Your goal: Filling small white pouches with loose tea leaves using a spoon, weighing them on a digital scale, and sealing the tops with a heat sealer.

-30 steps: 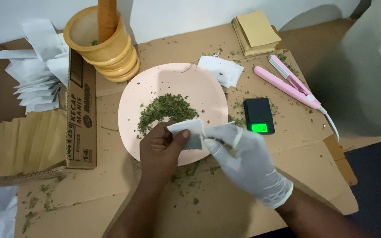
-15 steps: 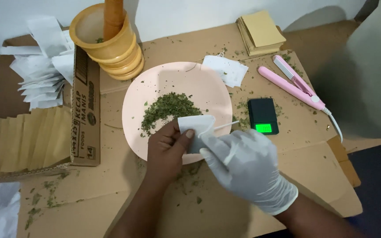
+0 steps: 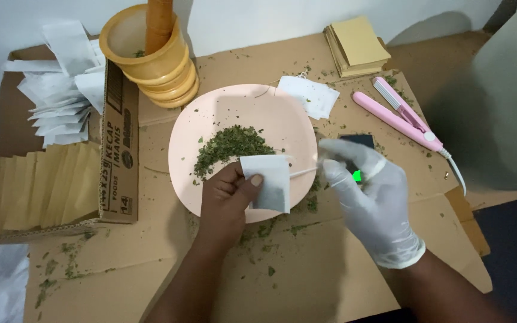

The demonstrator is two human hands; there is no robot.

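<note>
My bare left hand point(image 3: 227, 196) pinches a small white filter bag point(image 3: 268, 182) over the near edge of a round pink plate point(image 3: 246, 107). A heap of dried green leaf bits point(image 3: 230, 146) lies in the middle of that plate. My right hand point(image 3: 371, 197), in a white glove, hovers just right of the bag with its fingers curled around a thin white string or stick point(image 3: 304, 171) that reaches to the bag. Behind the gloved hand a small black scale point(image 3: 359, 143) with a green lit display is partly hidden.
A yellow mortar with a wooden pestle point(image 3: 153, 54) stands at the back. A cardboard box point(image 3: 61, 173) with paper envelopes and white bags sits left. A pink handheld sealer point(image 3: 400, 117), a stack of tan envelopes point(image 3: 356, 44) and a flat white bag point(image 3: 307, 96) lie right.
The bag has turned more upright in my left hand. My gloved right hand has drawn away to the right, off the bag, and now covers part of the scale.
</note>
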